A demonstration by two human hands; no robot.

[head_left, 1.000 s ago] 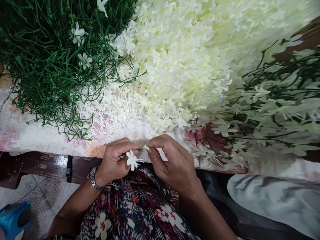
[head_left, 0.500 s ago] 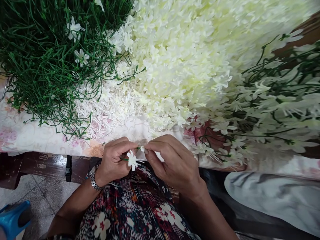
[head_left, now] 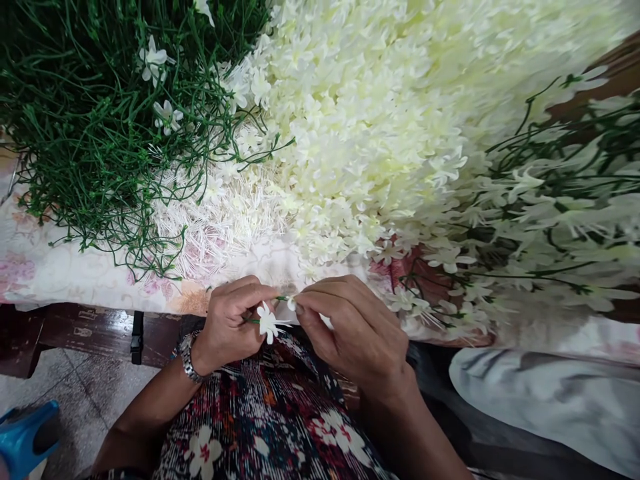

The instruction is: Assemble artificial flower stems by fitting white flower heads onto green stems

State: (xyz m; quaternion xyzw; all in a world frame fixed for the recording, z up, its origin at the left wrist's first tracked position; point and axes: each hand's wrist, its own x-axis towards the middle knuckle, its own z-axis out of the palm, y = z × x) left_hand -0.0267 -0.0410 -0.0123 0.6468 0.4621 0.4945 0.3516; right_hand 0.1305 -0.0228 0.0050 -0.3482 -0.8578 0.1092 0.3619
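Note:
My left hand [head_left: 236,320], with a metal watch [head_left: 189,355] at the wrist, is closed on a green artificial flower stem [head_left: 281,298]. A white artificial flower [head_left: 269,323] on that stem hangs just below the thumb and index finger. My right hand [head_left: 353,330] pinches a small white blossom [head_left: 292,304] at the tip of another branch of the stem. Its thumb and index finger hide part of the petals. Both hands are close together over the table's near edge, in front of my patterned clothing.
Green plastic stems [head_left: 90,133] are heaped at the left. White stamens [head_left: 220,217] lie beside a large pile of pale petals [head_left: 360,133]. Finished-looking flower sprays [head_left: 560,220] lie at the right on the floral tablecloth [head_left: 95,273]. A blue object [head_left: 30,433] is at lower left.
My right hand has drawn slightly right, and a little more of the small blossom shows between the hands. My left hand keeps its hold on the stem; the whole view has shifted slightly.

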